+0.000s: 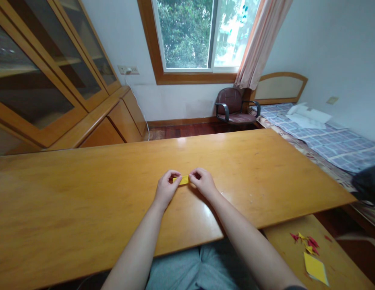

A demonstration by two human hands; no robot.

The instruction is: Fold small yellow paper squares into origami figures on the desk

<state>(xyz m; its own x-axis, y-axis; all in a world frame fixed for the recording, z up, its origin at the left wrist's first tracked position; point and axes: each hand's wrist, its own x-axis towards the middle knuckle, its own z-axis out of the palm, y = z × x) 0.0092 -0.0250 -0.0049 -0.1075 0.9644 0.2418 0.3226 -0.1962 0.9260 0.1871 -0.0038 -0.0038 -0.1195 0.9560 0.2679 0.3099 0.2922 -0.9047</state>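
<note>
Past the far edge of the wooden table [84,209] I see a white wall [181,100], a strip of reddish floor [187,130] and a maroon armchair [231,100] below the pink curtain [261,44] of a daylit window [187,34], with a glass-doored cabinet [75,52] toward the far left corner and a plaid-covered bed [329,137] beyond the right edge.

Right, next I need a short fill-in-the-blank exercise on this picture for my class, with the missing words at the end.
1. The left hand and right hand hold a strip that is ____ in colour.
2. The curtain hangs on the ____ side of the window.
3. Small pieces near the yellow square are yellow and ____.
4. The glass-fronted cabinet is on the picture's ____ side.

Missing words: yellow; right; red; left.
</note>
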